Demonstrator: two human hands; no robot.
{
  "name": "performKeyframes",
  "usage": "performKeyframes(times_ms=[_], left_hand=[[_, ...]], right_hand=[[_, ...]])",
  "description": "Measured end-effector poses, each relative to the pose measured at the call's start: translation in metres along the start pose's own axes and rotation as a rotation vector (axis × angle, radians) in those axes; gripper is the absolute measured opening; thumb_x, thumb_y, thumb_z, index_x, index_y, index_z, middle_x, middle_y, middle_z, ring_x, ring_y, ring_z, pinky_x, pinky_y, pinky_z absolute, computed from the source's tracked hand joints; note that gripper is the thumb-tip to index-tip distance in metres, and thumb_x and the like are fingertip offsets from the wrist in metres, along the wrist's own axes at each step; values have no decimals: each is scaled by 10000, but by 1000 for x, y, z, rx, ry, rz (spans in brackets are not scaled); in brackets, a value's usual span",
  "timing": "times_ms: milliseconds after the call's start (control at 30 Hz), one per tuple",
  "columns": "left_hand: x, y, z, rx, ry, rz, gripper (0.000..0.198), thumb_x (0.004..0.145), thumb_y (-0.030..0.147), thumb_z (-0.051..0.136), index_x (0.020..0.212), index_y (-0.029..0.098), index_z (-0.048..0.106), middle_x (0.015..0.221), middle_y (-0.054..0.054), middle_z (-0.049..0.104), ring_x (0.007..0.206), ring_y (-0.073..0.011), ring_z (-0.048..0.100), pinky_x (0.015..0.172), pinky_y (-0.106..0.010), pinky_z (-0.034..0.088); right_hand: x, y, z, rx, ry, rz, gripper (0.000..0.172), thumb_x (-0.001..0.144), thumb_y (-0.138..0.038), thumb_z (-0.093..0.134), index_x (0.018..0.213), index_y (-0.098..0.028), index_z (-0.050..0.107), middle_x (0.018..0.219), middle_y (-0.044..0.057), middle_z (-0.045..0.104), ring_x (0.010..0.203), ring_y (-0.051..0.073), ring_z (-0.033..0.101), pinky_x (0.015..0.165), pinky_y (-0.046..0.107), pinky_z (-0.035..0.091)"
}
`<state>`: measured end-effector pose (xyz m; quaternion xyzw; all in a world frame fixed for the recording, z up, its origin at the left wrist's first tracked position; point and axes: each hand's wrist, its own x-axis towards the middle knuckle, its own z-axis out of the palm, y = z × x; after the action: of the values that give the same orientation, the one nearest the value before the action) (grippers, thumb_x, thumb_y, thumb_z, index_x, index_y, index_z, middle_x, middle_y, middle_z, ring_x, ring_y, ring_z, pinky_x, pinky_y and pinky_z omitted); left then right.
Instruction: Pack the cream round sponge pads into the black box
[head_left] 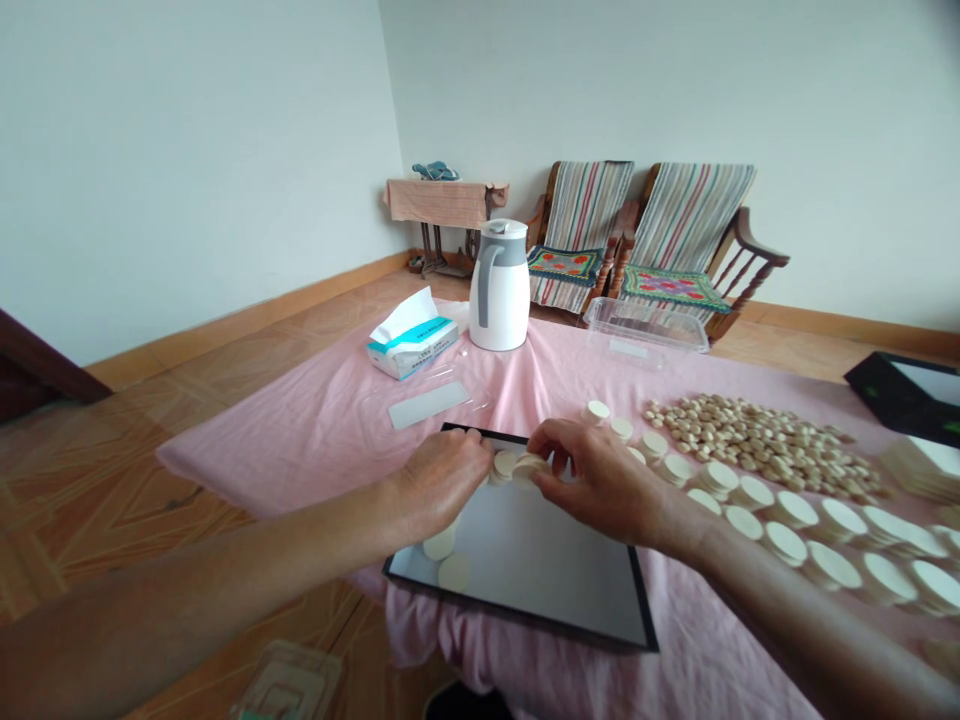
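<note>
My left hand (442,480) rests near the top edge of a black-framed tray (525,612), its fingertips against a small group of cream discs (505,464). I cannot tell whether it grips them. My right hand (596,475) pinches a cream disc (531,466) between fingers and thumb, close to my left fingertips. Two loose discs (439,545) lie on the tray's pale base under my left wrist. Overlapping rows of similar discs (787,510) run to the right of my right hand.
A pink cloth (300,430) covers the table, with a heap of small tan tablets (757,440) at right. Further back stand a white vacuum jug (499,290), a tissue pack (412,338) and a clear plastic box (645,330). A second black tray (907,395) sits at the right edge.
</note>
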<state>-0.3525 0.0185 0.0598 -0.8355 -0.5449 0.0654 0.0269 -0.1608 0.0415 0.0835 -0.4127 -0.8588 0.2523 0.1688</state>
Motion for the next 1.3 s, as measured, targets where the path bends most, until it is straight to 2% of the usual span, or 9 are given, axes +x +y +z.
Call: performKeyframes(times_ms=[167,367,433,533,700,800,967,1133,1300], left_hand=[[-3,-5,0,-72,4,22,174,838,143,480,819,148,652,842,-88,682,800,-231,646,707,-322,476],[-3,-1,-3,-69,-22,57,88,744,194,634,808,140,660,822,-105,699,810,-268,653,708,-338,478],[-1,0,-2,-68,-34,48,60,752,154,602,767,138,658,792,-107,698,765,-261,657,676,-329,476],[2,-1,0,-74,-48,19,172,783,89,502,712,140,650,755,-105,695,709,-246,656,635,-321,468],[2,-4,-1,-114,-21,17,219,801,67,445,777,143,649,821,-93,694,773,-242,655,671,-323,473],[-2,-5,-5,-124,13,64,199,812,86,458,789,145,646,824,-90,681,784,-236,644,690,-324,475],[-6,-2,-6,-133,-15,132,84,734,136,623,813,148,648,843,-98,673,842,-266,636,730,-339,472],[-2,-1,0,-109,-52,106,133,756,53,522,742,127,632,760,-102,671,683,-241,643,617,-318,463],[-3,-10,-4,-44,26,109,105,758,97,521,767,128,621,792,-107,657,763,-255,629,681,-338,470]], right_hand=[[0,-1,-2,-19,7,22,123,730,-193,540,831,-179,608,716,5,621,643,122,550,582,244,370],[2,0,0,-8,5,10,106,738,-200,541,825,-184,599,693,-4,620,610,116,557,574,241,370],[3,-1,0,-16,4,10,104,744,-205,538,828,-184,596,688,-4,620,608,118,562,580,245,373],[4,-3,0,-39,4,21,95,745,-213,542,818,-183,596,698,5,627,620,125,567,591,251,376],[5,-5,-1,-34,-5,9,95,745,-206,533,817,-183,592,694,1,625,604,118,560,582,246,374],[5,-5,-1,-33,3,3,93,744,-201,532,813,-185,591,689,-3,622,595,114,555,576,243,371],[5,-3,-1,-23,10,17,93,739,-204,540,809,-185,597,679,-5,617,593,113,552,557,238,365],[3,-1,-3,-4,14,18,100,740,-208,542,817,-187,602,693,-4,624,608,117,566,563,240,374],[1,0,-8,-11,21,28,109,737,-191,532,820,-184,602,704,-2,627,625,119,569,568,240,375]])
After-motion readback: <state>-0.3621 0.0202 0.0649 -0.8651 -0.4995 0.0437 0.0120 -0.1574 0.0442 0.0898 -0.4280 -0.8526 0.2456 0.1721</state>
